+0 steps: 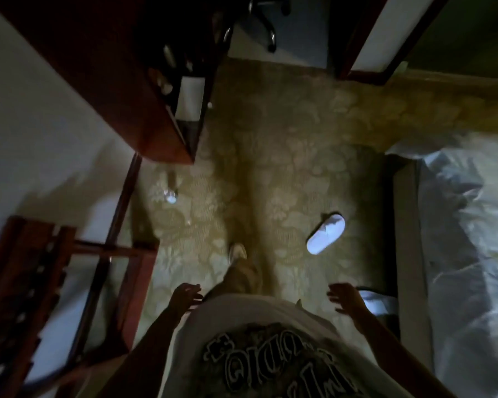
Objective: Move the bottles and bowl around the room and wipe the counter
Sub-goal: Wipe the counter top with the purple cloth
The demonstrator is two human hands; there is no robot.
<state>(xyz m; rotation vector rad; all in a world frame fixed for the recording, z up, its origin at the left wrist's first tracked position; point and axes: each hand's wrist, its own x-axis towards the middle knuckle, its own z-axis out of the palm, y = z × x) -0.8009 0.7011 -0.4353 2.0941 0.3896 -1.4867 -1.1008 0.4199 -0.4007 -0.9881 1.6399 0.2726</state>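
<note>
While the head view looks straight down in dim light, the patterned carpet [285, 156] fills the middle, and places are told from it. At its near edge the left hand [186, 295] and right hand [344, 297] hang on either side of a white shirt [242, 326]; each grip is spread, fingers loosely parted, holding nothing. Dark outlined lettering covers the shirt front, but it is upside down and blurred, and no word can be read. One shoe [237, 251] steps forward on the carpet just ahead of the shirt. A clear bottle [170, 186] with a pale cap stands on the carpet's left side, just below the end of a dark red wooden surface [127, 81]; pale blurred things sit on that surface, too unclear to name. A white slipper [326, 234] lies on the carpet's right side, near a bed [457, 225] with rumpled pale covers. A slatted wooden rack [20, 282] stands off the carpet's lower left corner.
</note>
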